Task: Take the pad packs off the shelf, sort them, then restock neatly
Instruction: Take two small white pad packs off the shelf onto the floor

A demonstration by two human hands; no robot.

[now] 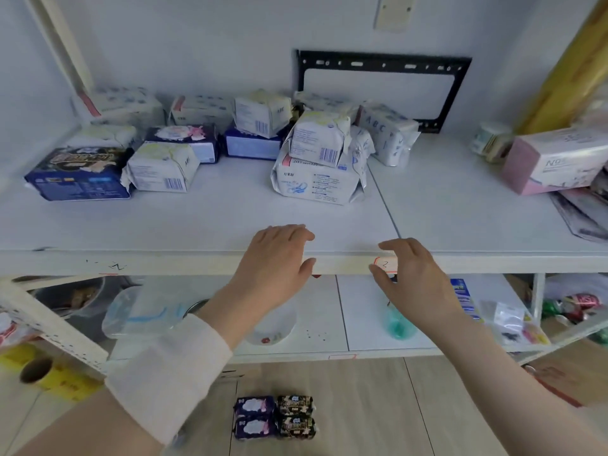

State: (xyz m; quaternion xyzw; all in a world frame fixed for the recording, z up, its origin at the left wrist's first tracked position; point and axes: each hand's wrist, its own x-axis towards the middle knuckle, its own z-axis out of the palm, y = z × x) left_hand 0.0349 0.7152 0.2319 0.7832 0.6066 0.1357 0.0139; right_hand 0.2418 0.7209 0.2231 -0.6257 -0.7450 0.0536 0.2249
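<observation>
ABC printed on a white pad pack (383,133) in the heap at the back of the shelf (197,222), N9 on the pink box (552,159), a 2 on the edge label (385,264). Left hand (276,255) and right hand (411,274) empty, fingers relaxed, at the front edge. Four small packs (274,417) squared up on the floor (362,406).

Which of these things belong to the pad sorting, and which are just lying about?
Part of the job: pad packs on the upper shelf; four small packs on the floor; left hand and right hand, both empty.
Just lying about: black wall bracket; drink cans; yellow tape roll; clear tub.
</observation>
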